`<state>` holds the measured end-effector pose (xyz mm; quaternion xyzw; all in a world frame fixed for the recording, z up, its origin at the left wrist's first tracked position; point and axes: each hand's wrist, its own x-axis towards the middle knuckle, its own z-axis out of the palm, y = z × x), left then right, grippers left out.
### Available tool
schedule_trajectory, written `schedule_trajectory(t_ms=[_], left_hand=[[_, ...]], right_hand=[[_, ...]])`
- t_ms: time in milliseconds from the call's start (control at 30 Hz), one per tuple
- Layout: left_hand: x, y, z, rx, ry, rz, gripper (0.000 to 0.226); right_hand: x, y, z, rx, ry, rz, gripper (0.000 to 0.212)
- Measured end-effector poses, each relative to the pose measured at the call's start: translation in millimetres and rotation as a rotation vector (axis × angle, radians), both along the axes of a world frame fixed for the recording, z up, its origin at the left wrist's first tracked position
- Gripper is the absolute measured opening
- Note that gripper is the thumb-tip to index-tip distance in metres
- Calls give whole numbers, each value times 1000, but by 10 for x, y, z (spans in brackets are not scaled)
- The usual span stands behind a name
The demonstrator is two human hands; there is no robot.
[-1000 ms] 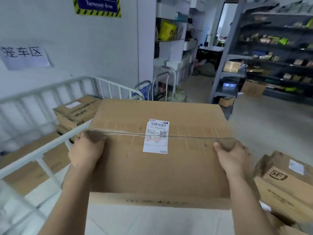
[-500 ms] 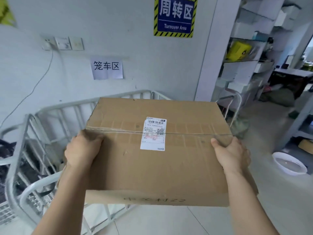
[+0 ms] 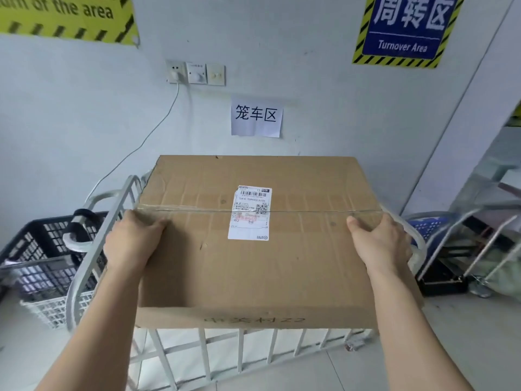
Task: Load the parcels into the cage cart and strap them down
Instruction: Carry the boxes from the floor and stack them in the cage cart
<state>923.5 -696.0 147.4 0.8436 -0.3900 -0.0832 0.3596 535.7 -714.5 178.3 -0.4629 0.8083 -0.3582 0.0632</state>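
Near rail, low in view: white barred side of the cage cart (image 3: 239, 351) runs across under the box, standing on a pale tiled floor (image 3: 465, 334).
Hands: the left hand (image 3: 132, 244) grips the left edge of the parcel (image 3: 253, 277) and the right hand (image 3: 380, 244) grips the right edge. Both thumbs lie on the top face by the tape seam. The fingers curl down over the sides, out of sight.
Parcel: large brown carton, held level above the cage cart, its near bottom edge just over the near rail. Cannot tell whether it touches the cart.
Shipping label (image 3: 249, 213): white, stuck across the clear tape seam at the middle of the top face.
Cart sides: curved rails show past both ends of the carton.
Left of cart: black slatted crate (image 3: 42, 249) just beside the rail.
Right of cart: blue crate (image 3: 428, 227), partly hidden.
Wall behind: socket plates (image 3: 196, 73) with a white cable (image 3: 158, 128) trailing down towards the cart.
Paper notice (image 3: 256, 115): white sheet with black characters, above the carton's far edge.
Blue sign (image 3: 403, 29): "Turnover Area", hazard-striped border, upper right.
Yellow sign (image 3: 64, 15): upper left, cut off by the frame.
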Motion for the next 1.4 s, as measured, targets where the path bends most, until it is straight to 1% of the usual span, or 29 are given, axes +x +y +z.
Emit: schedule_trajectory(t_ms=[100, 267, 467, 600, 700, 800, 933, 1033, 1100, 1200, 1400], left_hand=[[215, -207, -54, 6, -11, 49, 63], [664, -633, -174, 4, 24, 106, 64], [1222, -1155, -338, 76, 16, 174, 68], [1538, -1434, -544, 117, 47, 188, 65], [1684, -1603, -720, 154, 68, 198, 60], [1760, -1786, -925, 167, 115, 209, 62], [1826, -1976, -1294, 203, 186, 267, 64], [1831, -2082, -1584, 238, 217, 334, 68], [1830, -2143, -1767, 288, 233, 380, 70], [1862, -2206, -2036, 359, 248, 379, 66], [2006, -2295, -2607, 403, 288, 408, 65]], right_hand=[[245, -356, -7, 9, 8, 47, 72], [711, -1002, -78, 26, 18, 98, 74], [1280, -1750, -298, 96, 23, 129, 80], [1594, -2148, -490, 125, -8, 165, 77], [1746, -2445, -734, 174, -67, 201, 81], [1860, -2725, -1025, 197, -131, 217, 81], [1992, -3051, -1356, 286, -106, 243, 78], [2086, -3252, -1642, 346, -106, 260, 76], [2149, -3361, -1828, 370, -104, 272, 74], [2211, -3458, -2109, 425, -59, 276, 73], [2336, -3529, -2710, 523, -55, 263, 71]])
